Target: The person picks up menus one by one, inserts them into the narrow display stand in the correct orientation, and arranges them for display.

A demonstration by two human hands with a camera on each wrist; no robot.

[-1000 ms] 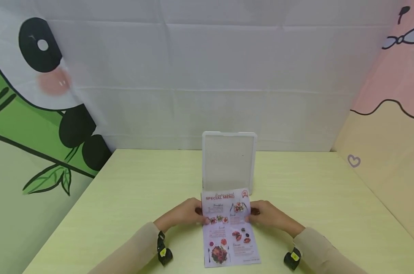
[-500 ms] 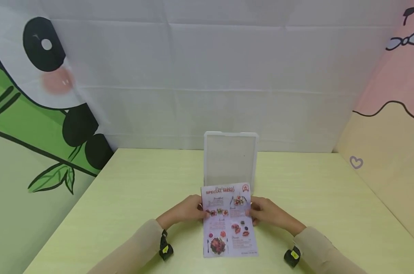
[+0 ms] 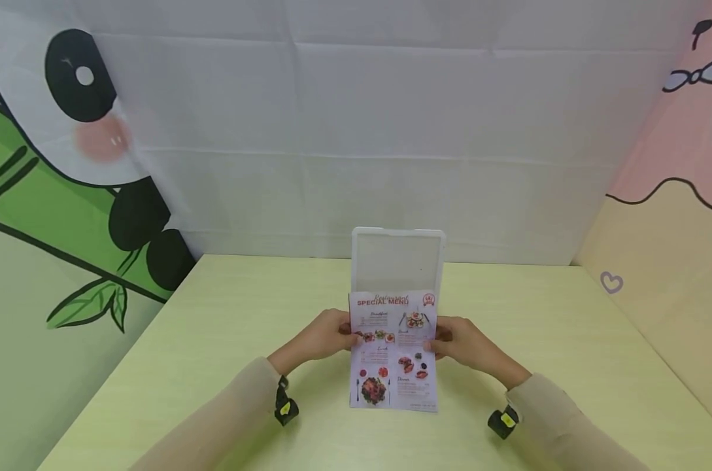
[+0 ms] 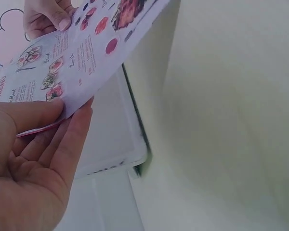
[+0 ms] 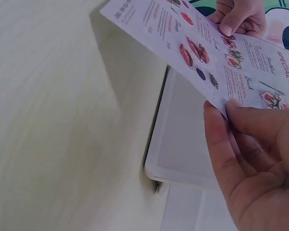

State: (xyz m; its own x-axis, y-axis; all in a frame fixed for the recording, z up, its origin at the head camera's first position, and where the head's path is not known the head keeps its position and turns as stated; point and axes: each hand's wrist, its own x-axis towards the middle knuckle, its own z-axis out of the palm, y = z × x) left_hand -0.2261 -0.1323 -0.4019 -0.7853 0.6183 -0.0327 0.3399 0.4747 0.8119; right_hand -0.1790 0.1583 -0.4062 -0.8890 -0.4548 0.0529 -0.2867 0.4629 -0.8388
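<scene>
A printed restaurant menu sheet (image 3: 393, 366) is held up off the table, its food pictures and red "SPECIAL MENU" heading facing me. My left hand (image 3: 327, 337) pinches its left edge, the thumb lying over the front as the left wrist view shows. On the opposite edge, my right hand (image 3: 464, 341) pinches the sheet between thumb and fingers. Right behind the menu stands a white-framed upright panel (image 3: 398, 261), whose lower part the sheet hides in the head view. Both wrist views show the panel's rounded lower corner close to the table.
The pale yellow-green table (image 3: 261, 288) stretches to both sides. A white cloth backdrop (image 3: 391, 131) hangs at the back. Cartoon-printed side panels, a green one (image 3: 14, 281) on the left and a pink and cream one (image 3: 673, 248) on the right, flank the table.
Both hands have raised the menu and moved it forward, so it now covers more of the white-framed panel. The grip on both edges stays the same.
</scene>
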